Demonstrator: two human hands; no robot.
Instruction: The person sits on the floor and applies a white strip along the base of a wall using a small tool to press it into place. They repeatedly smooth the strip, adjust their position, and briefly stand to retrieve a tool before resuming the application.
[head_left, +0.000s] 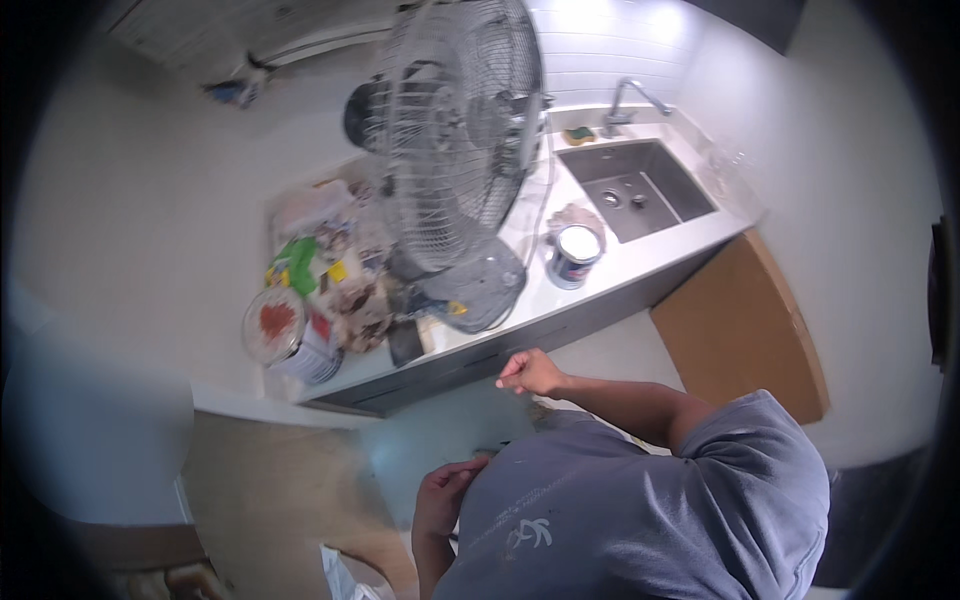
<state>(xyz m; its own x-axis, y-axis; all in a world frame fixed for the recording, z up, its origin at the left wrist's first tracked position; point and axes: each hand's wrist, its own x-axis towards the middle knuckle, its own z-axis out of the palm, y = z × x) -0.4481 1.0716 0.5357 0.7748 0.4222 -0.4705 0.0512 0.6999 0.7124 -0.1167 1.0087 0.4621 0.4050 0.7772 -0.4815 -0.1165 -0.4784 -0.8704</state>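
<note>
My right hand (532, 374) is raised in front of the counter's front edge, its fingers curled in and the thumb pressed near them. Anything between those fingertips is too small to make out. Lower down, my left hand (447, 493) is held close against the grey T-shirt (640, 500), fingers bent together at the tips. What it pinches, if anything, is hidden. Nearest to the right hand on the white counter (530, 305) stand an opened paint can (575, 258) with a pale top and a large fan (455, 130) with a wire cage on a grey base.
A big tin (290, 330) with a red-stained lid stands at the counter's left end, beside plastic bags (345, 240) and a green packet (293, 265). A steel sink (640, 190) with a faucet (632, 105) and a sponge (578, 136) lies right. Brown cardboard (740, 330) leans against the cabinet.
</note>
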